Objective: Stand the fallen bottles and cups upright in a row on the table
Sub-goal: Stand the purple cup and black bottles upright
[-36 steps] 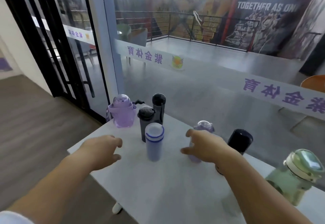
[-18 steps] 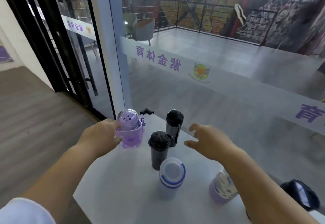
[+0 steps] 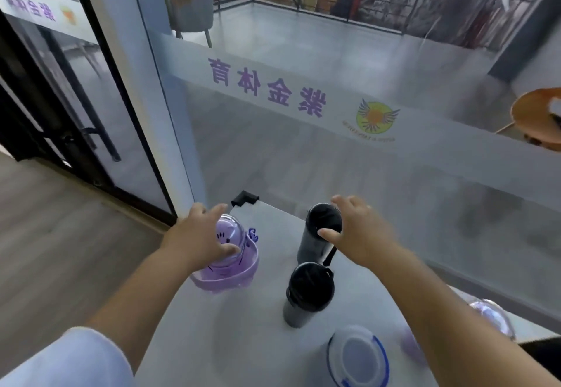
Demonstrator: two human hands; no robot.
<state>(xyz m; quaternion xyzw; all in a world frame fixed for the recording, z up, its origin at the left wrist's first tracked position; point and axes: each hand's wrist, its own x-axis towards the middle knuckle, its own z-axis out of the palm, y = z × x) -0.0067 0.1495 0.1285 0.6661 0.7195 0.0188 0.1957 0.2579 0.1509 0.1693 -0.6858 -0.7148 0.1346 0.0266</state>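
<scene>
On the white table (image 3: 239,338), my left hand (image 3: 194,242) wraps over the clear dome lid of the purple bottle (image 3: 230,268), which stands upright near the left edge. My right hand (image 3: 361,236) is spread beside the top of the tall black bottle (image 3: 315,239), thumb in front of it and forefinger by its lid; a firm grip does not show. A dark grey tumbler (image 3: 306,298) with a black lid stands in front of the tall bottle. Nearer to me stands a white cup with a blue rim (image 3: 358,356). My right forearm partly hides a pale purple bottle (image 3: 493,321).
A glass wall with a frosted band and purple lettering runs right behind the table. A black clamp (image 3: 244,199) sits at the table's far corner. The table's left edge drops to a wooden floor (image 3: 60,250). A dark object (image 3: 542,353) shows at the lower right.
The view has tipped down and closer. My left hand has settled over the purple bottle's dome. My right hand has reached forward from the middle of the table to the tall black bottle.
</scene>
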